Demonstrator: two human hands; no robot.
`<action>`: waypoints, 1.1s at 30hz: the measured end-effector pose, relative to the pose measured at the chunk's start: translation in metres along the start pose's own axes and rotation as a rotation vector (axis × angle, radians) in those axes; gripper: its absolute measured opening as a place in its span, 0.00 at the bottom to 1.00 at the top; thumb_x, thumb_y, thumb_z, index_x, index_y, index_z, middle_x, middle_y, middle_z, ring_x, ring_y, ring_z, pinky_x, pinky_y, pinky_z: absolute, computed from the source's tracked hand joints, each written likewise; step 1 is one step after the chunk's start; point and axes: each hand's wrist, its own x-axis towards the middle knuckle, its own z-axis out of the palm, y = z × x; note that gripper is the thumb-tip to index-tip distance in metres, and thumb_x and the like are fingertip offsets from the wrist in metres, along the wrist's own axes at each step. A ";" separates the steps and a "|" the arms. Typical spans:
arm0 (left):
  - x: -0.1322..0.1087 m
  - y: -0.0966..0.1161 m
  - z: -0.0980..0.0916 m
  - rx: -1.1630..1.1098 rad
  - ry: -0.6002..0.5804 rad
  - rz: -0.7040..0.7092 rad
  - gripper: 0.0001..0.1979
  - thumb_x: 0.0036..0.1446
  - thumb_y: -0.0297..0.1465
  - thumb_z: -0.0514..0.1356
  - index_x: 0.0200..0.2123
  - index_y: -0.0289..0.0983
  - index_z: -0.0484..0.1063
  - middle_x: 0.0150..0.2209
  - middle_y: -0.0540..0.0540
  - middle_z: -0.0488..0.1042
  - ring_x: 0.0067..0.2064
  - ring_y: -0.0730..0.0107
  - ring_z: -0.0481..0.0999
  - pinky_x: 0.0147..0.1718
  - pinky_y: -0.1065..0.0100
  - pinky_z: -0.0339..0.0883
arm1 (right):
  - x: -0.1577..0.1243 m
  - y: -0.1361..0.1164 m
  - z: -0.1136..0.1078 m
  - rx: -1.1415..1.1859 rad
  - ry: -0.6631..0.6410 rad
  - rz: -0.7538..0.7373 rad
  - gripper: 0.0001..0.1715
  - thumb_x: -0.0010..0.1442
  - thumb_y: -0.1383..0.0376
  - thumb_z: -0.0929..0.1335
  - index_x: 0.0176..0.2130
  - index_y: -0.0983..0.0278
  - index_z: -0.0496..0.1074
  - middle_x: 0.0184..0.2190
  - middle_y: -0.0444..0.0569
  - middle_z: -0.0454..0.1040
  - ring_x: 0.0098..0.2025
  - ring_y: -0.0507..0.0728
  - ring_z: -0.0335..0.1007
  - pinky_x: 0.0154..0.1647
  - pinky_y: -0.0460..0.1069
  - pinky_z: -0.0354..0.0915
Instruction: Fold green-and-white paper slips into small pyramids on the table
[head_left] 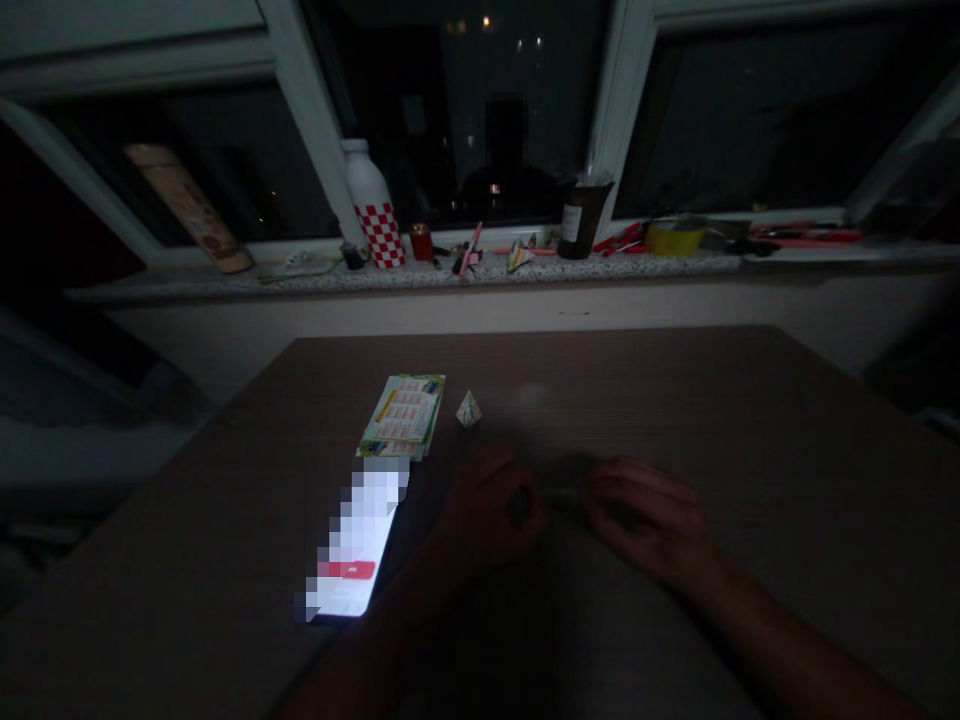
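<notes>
Over the middle of the table, my left hand (495, 508) is curled with thumb and fingertips pinched together. Facing it, my right hand (649, 512) also has its fingers closed. A thin pale strip (559, 491), perhaps the edge of a piece of paper, spans the gap between the fingertips of both hands. Dim light hides most of it. A small folded paper shape (469, 409), pointed at top and bottom, rests on the table beyond my left hand. Left of that lies a stack of printed cards (403, 415).
A lit phone (356, 545) lies left of my left forearm on the wooden table (712, 400). Along the windowsill (315, 283) stand a checkered white bottle (373, 205), a tan tumbler (187, 208), a dark cup (583, 218) and a yellow tape roll (673, 238).
</notes>
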 end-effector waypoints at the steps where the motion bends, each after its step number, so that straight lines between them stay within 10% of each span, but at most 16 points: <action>1: 0.000 0.001 -0.001 -0.033 -0.008 -0.023 0.03 0.47 0.25 0.58 0.25 0.36 0.65 0.26 0.49 0.66 0.30 0.70 0.65 0.29 0.69 0.59 | 0.000 0.000 0.000 0.009 0.003 0.030 0.08 0.52 0.74 0.69 0.33 0.63 0.73 0.27 0.47 0.76 0.28 0.54 0.74 0.29 0.48 0.71; 15: -0.008 0.000 0.014 -0.870 -0.145 -0.617 0.11 0.57 0.37 0.56 0.33 0.35 0.73 0.29 0.48 0.72 0.32 0.70 0.70 0.32 0.69 0.64 | -0.010 0.008 0.013 0.471 0.106 0.782 0.08 0.52 0.62 0.71 0.33 0.63 0.76 0.23 0.46 0.78 0.23 0.52 0.73 0.22 0.45 0.70; 33: -0.006 0.007 0.013 -0.826 -0.149 -0.562 0.10 0.55 0.36 0.58 0.34 0.35 0.73 0.30 0.47 0.73 0.33 0.69 0.72 0.34 0.69 0.65 | -0.018 0.004 0.020 0.505 -0.056 0.679 0.23 0.52 0.63 0.72 0.48 0.61 0.71 0.36 0.50 0.79 0.37 0.58 0.76 0.31 0.49 0.73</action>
